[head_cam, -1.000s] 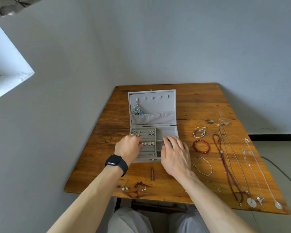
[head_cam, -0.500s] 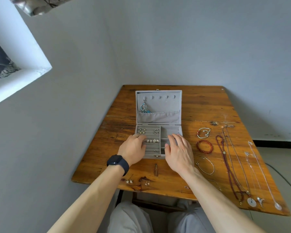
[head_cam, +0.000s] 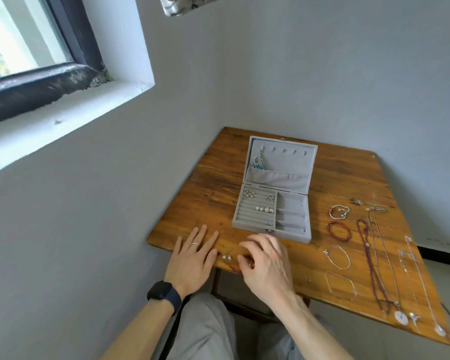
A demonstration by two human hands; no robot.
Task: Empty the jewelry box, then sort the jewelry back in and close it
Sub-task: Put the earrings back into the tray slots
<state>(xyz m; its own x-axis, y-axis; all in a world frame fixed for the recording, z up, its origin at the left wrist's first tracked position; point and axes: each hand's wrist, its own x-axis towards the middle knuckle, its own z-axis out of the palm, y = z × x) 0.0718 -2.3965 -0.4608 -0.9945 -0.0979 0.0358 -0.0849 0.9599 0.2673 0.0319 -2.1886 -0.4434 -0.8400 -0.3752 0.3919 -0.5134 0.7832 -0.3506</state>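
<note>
At the near edge of the table (head_cam: 218, 178) your left hand (head_cam: 192, 258) lay flat, released; your right hand (head_cam: 266, 263) was curled, and I could not tell whether it grasped anything. The jewelry box (head_cam: 292, 216) stood open mid-table, rings (head_cam: 264, 209) sorted; bracelets (head_cam: 338, 231) and necklaces (head_cam: 372, 263) waited right, earrings (head_cam: 226, 256) near.

Soft daylight, all coming from the window (head_cam: 24, 40) in the upper left of the frame, where the pane is blown out nearly white. The grey wall (head_cam: 322, 74) is evenly lit with no hard shadows anywhere. The bench (head_cam: 348, 178) has a mild sheen on its wood, and the jewelry box (head_cam: 291, 235) only throws a faint shadow. The wide-angle lens bends the window sill (head_cam: 63, 118) and bench edges. The right hand (head_cam: 268, 263) looks a little smeared, and fine detail goes mushy lower right.
</note>
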